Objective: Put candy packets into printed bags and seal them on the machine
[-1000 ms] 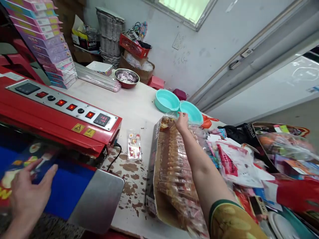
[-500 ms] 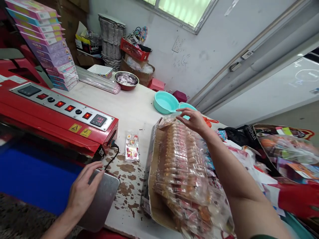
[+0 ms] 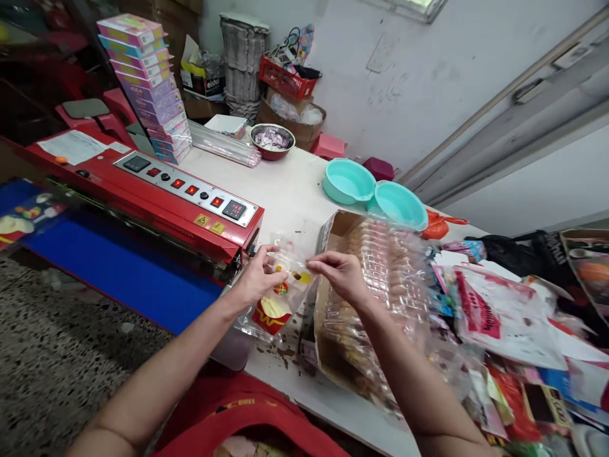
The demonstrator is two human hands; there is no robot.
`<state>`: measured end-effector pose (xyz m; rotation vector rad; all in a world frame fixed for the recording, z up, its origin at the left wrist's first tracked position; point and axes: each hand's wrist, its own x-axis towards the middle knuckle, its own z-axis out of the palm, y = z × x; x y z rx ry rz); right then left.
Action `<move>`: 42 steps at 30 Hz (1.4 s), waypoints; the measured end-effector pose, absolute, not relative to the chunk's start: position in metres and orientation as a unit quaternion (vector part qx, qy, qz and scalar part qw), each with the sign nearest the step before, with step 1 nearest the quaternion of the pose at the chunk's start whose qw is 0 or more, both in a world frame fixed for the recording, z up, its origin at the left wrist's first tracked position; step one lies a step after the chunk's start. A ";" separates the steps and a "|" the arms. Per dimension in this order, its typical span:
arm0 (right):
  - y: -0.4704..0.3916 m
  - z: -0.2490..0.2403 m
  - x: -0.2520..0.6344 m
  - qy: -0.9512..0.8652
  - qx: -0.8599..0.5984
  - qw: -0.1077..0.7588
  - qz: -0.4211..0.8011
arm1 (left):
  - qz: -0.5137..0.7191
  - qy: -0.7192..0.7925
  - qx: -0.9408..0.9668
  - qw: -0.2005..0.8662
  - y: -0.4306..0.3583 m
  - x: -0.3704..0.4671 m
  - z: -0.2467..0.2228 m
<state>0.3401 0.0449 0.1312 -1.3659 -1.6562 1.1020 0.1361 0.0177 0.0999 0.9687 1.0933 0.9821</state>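
Note:
A clear plastic bag (image 3: 272, 312) with a red and yellow fries picture and small food shapes hangs between my hands over the table's near edge. My left hand (image 3: 261, 277) pinches its upper left side. Fingers of my right hand (image 3: 339, 271) are closed on its upper right corner. Just right of the bag, a cardboard box (image 3: 328, 355) holds a dense row of similar clear packets (image 3: 380, 279). The red sealing machine (image 3: 190, 222), its switches lit, is to the left, with a blue conveyor belt (image 3: 124, 273) along its front.
Two turquoise basins (image 3: 349, 181) stand behind the box. A metal bowl (image 3: 272, 141) of small packets and a tall stack of colourful boxes (image 3: 150, 89) are at the back. Loose plastic packaging (image 3: 504, 311) covers the right side. A filled bag (image 3: 28, 216) lies at the belt's far left.
My right hand has come back from the box's far end towards my left hand. Both hands now hold a bag between them. The view has turned left.

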 end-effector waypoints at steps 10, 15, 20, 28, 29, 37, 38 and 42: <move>0.022 0.083 0.297 -0.560 -0.559 0.361 0.493 | 0.428 0.562 0.468 0.530 0.003 0.113 0.061; 0.018 0.078 0.291 -0.548 -0.570 0.369 0.488 | 0.409 0.567 0.522 0.489 -0.005 0.109 0.057; 0.014 0.072 0.291 -0.534 -0.575 0.379 0.491 | 0.406 0.548 0.480 0.551 -0.004 0.102 0.048; 0.002 0.072 0.296 -0.525 -0.570 0.369 0.514 | 0.440 0.508 0.306 0.675 -0.009 0.098 0.058; 0.001 0.072 0.295 -0.530 -0.567 0.364 0.514 | 0.443 0.513 0.273 0.683 -0.008 0.098 0.061; -0.007 0.051 0.277 -0.482 -0.553 0.379 0.564 | 0.473 0.606 0.138 0.625 -0.008 0.089 0.044; -0.008 0.046 0.273 -0.468 -0.553 0.380 0.576 | 0.488 0.615 0.129 0.606 -0.009 0.087 0.038; -0.008 0.025 0.250 -0.405 -0.562 0.399 0.600 | 0.508 0.632 0.115 0.575 -0.011 0.075 0.018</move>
